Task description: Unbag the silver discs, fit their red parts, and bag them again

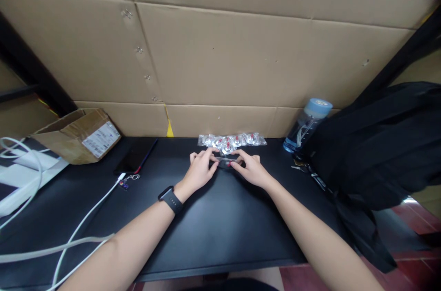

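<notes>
Between my two hands is a small clear plastic packet (223, 161) with something dark and a red spot in it; what it contains is too small to name. My left hand (201, 169) pinches its left end, thumb below and fingers above. At the right end, my right hand (251, 169) pinches it the same way, thumb close to the red spot. Just beyond my fingertips, several similar clear packets (253, 138) with shiny round pieces and red marks lie in a row against the cardboard. A dark watch (171, 199) is on my left wrist.
A black table (220, 236) lies under my hands, backed by a cardboard wall (223, 61). At left are an opened cardboard box (76, 137), a phone (134, 155) and white cables (86, 217). To the right stand a blue-lidded bottle (306, 125), keys (301, 165) and a black backpack (382, 144).
</notes>
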Demonstrator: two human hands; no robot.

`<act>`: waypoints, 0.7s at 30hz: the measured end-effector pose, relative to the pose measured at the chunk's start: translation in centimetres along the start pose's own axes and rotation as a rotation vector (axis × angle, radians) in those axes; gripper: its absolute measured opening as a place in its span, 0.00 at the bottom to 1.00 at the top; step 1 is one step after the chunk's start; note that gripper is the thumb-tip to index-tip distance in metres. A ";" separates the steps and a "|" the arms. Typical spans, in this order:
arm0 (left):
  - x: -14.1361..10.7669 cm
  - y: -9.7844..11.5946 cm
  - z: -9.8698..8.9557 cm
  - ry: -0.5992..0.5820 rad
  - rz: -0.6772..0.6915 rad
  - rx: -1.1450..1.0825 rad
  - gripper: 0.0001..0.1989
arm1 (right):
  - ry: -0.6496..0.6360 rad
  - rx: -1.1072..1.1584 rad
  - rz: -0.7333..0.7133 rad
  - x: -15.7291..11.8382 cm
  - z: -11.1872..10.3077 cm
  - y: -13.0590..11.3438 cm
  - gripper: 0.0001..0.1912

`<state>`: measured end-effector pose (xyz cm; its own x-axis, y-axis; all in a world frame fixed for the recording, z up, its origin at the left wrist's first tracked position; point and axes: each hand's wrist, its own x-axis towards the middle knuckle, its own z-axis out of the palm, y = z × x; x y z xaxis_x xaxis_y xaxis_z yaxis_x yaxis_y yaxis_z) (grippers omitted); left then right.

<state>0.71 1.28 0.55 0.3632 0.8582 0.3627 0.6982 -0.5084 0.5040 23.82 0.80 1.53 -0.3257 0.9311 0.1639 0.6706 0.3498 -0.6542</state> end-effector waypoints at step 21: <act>-0.5 0.0 0.1 -0.075 -0.093 0.030 0.18 | 0.030 -0.177 -0.084 -0.3 1.0 -0.1 0.14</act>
<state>0.61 0.89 0.28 0.3406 0.9049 0.2552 0.7486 -0.4252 0.5087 23.15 0.39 0.79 -0.3670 0.8997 0.2364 0.7497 0.4366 -0.4974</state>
